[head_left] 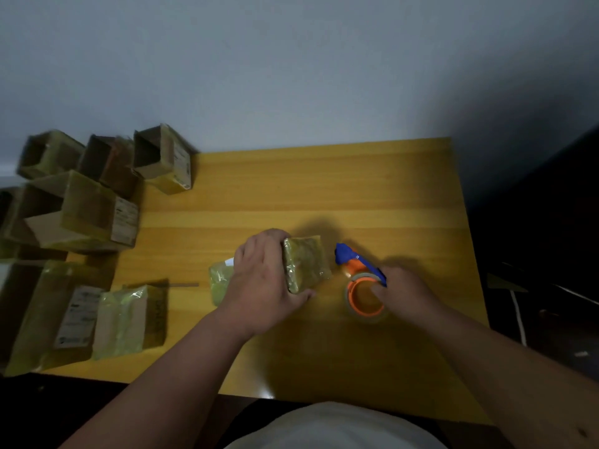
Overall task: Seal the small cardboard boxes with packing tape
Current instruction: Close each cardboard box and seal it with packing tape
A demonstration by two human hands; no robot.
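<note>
Two hands work at mid-frame on the yellow wooden worktop (pixel 324 189). The left hand (pixel 264 286) curls over a small tape-wrapped cardboard box (pixel 306 262), gripping its top. Just right of it, the right hand (pixel 408 291) holds the blue-and-orange tape dispenser (pixel 361 283), fingers hooked inside the roll. Bare worktop stretches beyond them to the far edge and right edge. Along the left edge, wrapped boxes (pixel 126 320) lie low in the frame, open boxes (pixel 162 157) stand at upper left. Behind rises a grey wall (pixel 291 59).
</note>
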